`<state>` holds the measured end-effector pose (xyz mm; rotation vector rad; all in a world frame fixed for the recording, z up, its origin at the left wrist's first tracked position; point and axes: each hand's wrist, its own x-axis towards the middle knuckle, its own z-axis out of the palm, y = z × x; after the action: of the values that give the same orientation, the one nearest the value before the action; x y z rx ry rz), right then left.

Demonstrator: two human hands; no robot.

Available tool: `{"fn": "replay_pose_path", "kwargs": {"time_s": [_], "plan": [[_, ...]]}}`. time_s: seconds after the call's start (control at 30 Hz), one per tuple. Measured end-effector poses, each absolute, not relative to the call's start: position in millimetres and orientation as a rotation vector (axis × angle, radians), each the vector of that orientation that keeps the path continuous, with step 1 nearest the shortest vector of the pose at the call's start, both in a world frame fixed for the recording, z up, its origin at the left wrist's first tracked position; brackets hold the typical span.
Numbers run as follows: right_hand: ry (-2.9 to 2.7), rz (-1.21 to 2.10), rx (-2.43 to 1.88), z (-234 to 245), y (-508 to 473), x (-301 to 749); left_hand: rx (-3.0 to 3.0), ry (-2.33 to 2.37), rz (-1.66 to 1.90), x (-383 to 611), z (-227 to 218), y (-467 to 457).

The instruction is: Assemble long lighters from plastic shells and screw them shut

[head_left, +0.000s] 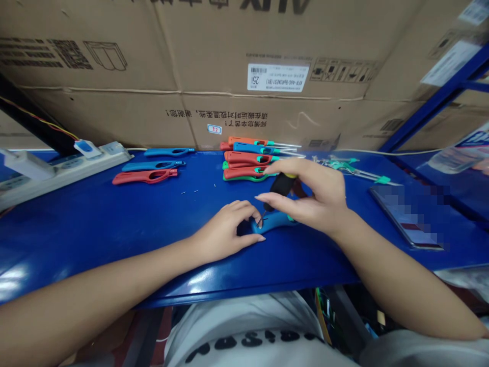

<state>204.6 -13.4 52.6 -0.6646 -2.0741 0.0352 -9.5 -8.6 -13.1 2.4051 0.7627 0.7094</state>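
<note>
On the blue table lies a blue lighter (273, 222), its body under both my hands. My left hand (233, 229) pinches the lighter's left end between thumb and fingers. In my right hand (313, 196) is a screwdriver (281, 189) with a black and yellow handle, held at a slant. Its thin shaft runs down to the lighter beside my left fingertips; whether the tip sits in a screw I cannot tell. My right palm and wrist cover the lighter's right end, where a bit of green shows.
Behind my hands lies a pile of colored long-nosed lighters (248, 159). Farther left are several handle shells (145, 177) and a power strip (69, 171). Metal rods with green parts (351, 167) and a phone (407, 216) lie right. Cardboard (214, 109) stands behind.
</note>
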Motion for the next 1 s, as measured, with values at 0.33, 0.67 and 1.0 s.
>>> {"fn": "replay_pose_path", "kwargs": {"time_s": [0.33,0.67,1.0], "plan": [[-2.095,0.244,-0.683,50.7,-15.1,197.5,2.396,0.764,0.697,-9.2,-11.6,-9.0],[-2.010,0.154,-0.670,52.8,-14.5,198.8,2.396,0.776,0.650,-8.6,-8.2,-9.8],[-2.105,0.210,-0.696,48.5,-12.3,198.2,2.389,0.760,0.667,-8.3,-8.1,-9.6]]}}
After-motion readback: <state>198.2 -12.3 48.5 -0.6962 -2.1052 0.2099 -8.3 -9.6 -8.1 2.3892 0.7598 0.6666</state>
